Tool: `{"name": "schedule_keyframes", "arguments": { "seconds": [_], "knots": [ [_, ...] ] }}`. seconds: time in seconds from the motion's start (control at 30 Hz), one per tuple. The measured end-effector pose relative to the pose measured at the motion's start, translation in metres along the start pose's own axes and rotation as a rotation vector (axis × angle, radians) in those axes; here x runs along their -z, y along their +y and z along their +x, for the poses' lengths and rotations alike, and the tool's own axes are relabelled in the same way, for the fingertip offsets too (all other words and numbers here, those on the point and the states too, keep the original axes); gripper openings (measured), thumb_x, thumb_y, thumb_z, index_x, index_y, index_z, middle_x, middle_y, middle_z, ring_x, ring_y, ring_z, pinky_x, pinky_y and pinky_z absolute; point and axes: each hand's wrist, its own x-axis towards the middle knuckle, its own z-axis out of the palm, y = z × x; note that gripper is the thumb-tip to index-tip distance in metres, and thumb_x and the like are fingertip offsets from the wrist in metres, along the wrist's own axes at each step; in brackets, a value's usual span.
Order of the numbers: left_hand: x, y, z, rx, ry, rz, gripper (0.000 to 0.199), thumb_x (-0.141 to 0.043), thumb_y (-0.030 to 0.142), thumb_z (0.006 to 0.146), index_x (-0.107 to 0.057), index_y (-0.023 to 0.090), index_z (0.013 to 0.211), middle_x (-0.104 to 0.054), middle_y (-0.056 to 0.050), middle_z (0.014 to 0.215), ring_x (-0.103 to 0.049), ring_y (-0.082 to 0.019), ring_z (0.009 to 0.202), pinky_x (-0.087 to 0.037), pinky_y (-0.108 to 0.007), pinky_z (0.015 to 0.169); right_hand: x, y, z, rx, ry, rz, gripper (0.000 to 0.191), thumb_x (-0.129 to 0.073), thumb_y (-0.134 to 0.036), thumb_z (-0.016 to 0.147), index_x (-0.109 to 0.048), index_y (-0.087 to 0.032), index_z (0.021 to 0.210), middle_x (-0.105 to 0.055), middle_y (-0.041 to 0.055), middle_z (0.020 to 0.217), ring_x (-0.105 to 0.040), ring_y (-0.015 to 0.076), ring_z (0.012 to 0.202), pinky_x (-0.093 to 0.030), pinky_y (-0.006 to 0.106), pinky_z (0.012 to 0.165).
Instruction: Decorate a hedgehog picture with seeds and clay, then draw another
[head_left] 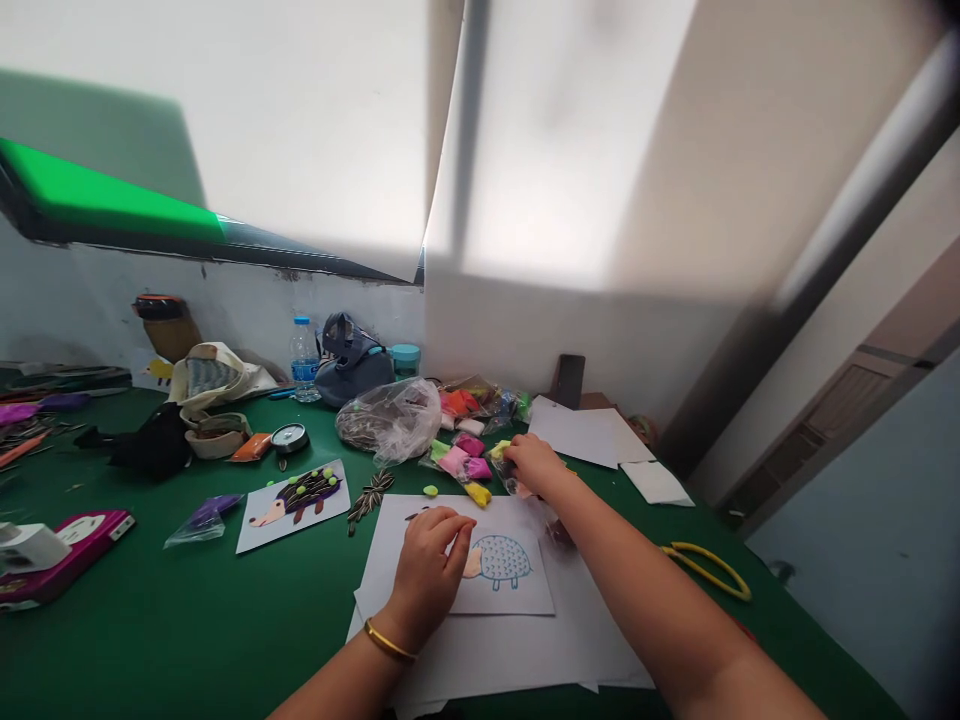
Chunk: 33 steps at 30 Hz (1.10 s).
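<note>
My left hand [433, 560] rests over the left part of a white sheet [525, 595] with a blue drawn animal [504, 560], whose face part is peach. Its fingers are curled and pressed together; what they hold, if anything, is hidden. Farther back, my right hand [531, 465] reaches down to small clay packets, its fingertips at a yellow-green one [499, 451]. The grip there is partly hidden by the hand. Pink and purple clay packets [461, 460] and a yellow piece [478, 493] lie left of it. A small green piece [430, 491] sits at the sheet's top edge.
A finished hedgehog picture [255, 530], seeds [369, 497] and a purple packet [206, 518] lie left. Behind stand a plastic bag [394, 420], water bottle [304, 365], blue bag [352, 370] and phone [570, 380]. Yellow-handled scissors [709, 570] lie right, beside my right forearm.
</note>
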Motion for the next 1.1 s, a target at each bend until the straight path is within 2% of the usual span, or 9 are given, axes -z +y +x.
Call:
{"name": "schedule_keyframes", "arguments": {
  "seconds": [0.07, 0.2, 0.33, 0.5, 0.6, 0.7, 0.87, 0.97, 1.1],
  "knots": [
    [0.001, -0.001, 0.000, 0.010, 0.006, -0.019, 0.027, -0.047, 0.029, 0.098, -0.072, 0.022, 0.095, -0.069, -0.006, 0.091, -0.063, -0.021, 0.088, -0.051, -0.038, 0.081, 0.007, -0.006, -0.001, -0.002, 0.032, 0.016, 0.025, -0.074, -0.002, 0.069, -0.071, -0.023, 0.082, -0.069, 0.0071, 0.101, -0.060, 0.0256, 0.104, -0.046, 0.037, 0.090],
    [0.001, -0.002, 0.000, 0.042, 0.062, -0.103, 0.021, -0.052, 0.030, 0.096, -0.070, 0.022, 0.102, -0.067, -0.008, 0.101, -0.063, -0.022, 0.094, -0.054, -0.038, 0.083, 0.023, -0.030, -0.028, -0.006, 0.103, 0.091, 0.025, -0.062, -0.012, 0.086, -0.063, -0.021, 0.110, -0.067, 0.0074, 0.113, -0.061, 0.0221, 0.105, -0.049, 0.037, 0.091],
    [0.001, 0.004, 0.002, 0.047, 0.115, -0.230, 0.019, -0.054, 0.029, 0.095, -0.066, 0.023, 0.108, -0.064, -0.007, 0.107, -0.062, -0.022, 0.101, -0.054, -0.039, 0.089, 0.028, -0.064, -0.077, 0.058, 0.139, 0.443, 0.026, -0.055, -0.017, 0.090, -0.060, -0.025, 0.114, -0.068, 0.0047, 0.111, -0.064, 0.0195, 0.098, -0.053, 0.035, 0.086],
    [0.004, 0.022, 0.008, 0.035, -0.006, -0.288, 0.016, -0.055, 0.025, 0.094, -0.068, 0.025, 0.103, -0.063, -0.005, 0.103, -0.061, -0.020, 0.098, -0.053, -0.036, 0.087, 0.021, -0.085, -0.118, 0.101, 0.187, 0.551, 0.034, -0.058, -0.015, 0.088, -0.059, -0.027, 0.120, -0.065, 0.0067, 0.120, -0.060, 0.0244, 0.114, -0.049, 0.044, 0.099],
    [0.003, 0.026, 0.010, 0.104, -0.068, -0.317, 0.011, -0.056, 0.027, 0.092, -0.066, 0.023, 0.097, -0.065, -0.004, 0.097, -0.062, -0.020, 0.093, -0.053, -0.036, 0.084, 0.017, -0.086, -0.123, 0.120, 0.197, 0.580, 0.037, -0.057, -0.013, 0.088, -0.058, -0.027, 0.121, -0.064, 0.0071, 0.122, -0.058, 0.0243, 0.117, -0.048, 0.047, 0.102],
    [-0.002, 0.024, 0.011, 0.210, -0.099, -0.418, 0.013, -0.056, 0.029, 0.091, -0.064, 0.022, 0.100, -0.066, -0.004, 0.096, -0.063, -0.019, 0.089, -0.053, -0.037, 0.083, 0.016, -0.088, -0.124, 0.129, 0.219, 0.598, 0.035, -0.057, -0.011, 0.088, -0.061, -0.027, 0.119, -0.065, 0.0072, 0.120, -0.059, 0.0237, 0.115, -0.049, 0.047, 0.101],
    [-0.005, 0.021, 0.011, 0.377, -0.181, -0.600, 0.023, -0.066, 0.028, 0.080, -0.062, 0.019, 0.101, -0.064, -0.004, 0.091, -0.062, -0.018, 0.080, -0.054, -0.033, 0.071, 0.024, -0.096, -0.127, 0.161, 0.213, 0.589, 0.028, -0.057, -0.009, 0.088, -0.065, -0.026, 0.109, -0.067, 0.0072, 0.114, -0.062, 0.0226, 0.109, -0.052, 0.043, 0.096],
    [-0.004, 0.022, 0.009, 0.381, -0.201, -0.640, 0.026, -0.068, 0.026, 0.077, -0.061, 0.019, 0.101, -0.063, -0.004, 0.090, -0.061, -0.018, 0.080, -0.054, -0.032, 0.071, 0.028, -0.099, -0.130, 0.162, 0.216, 0.579, 0.028, -0.057, -0.011, 0.089, -0.065, -0.025, 0.112, -0.067, 0.0079, 0.114, -0.062, 0.0229, 0.108, -0.053, 0.042, 0.096],
    [-0.003, 0.024, 0.008, 0.350, -0.147, -0.635, 0.021, -0.066, 0.021, 0.078, -0.059, 0.020, 0.098, -0.061, -0.001, 0.087, -0.059, -0.016, 0.078, -0.052, -0.031, 0.072, 0.033, -0.100, -0.132, 0.104, 0.198, 0.590, 0.029, -0.058, -0.014, 0.090, -0.064, -0.025, 0.116, -0.066, 0.0085, 0.117, -0.061, 0.0239, 0.112, -0.051, 0.044, 0.098]
  ]
}}
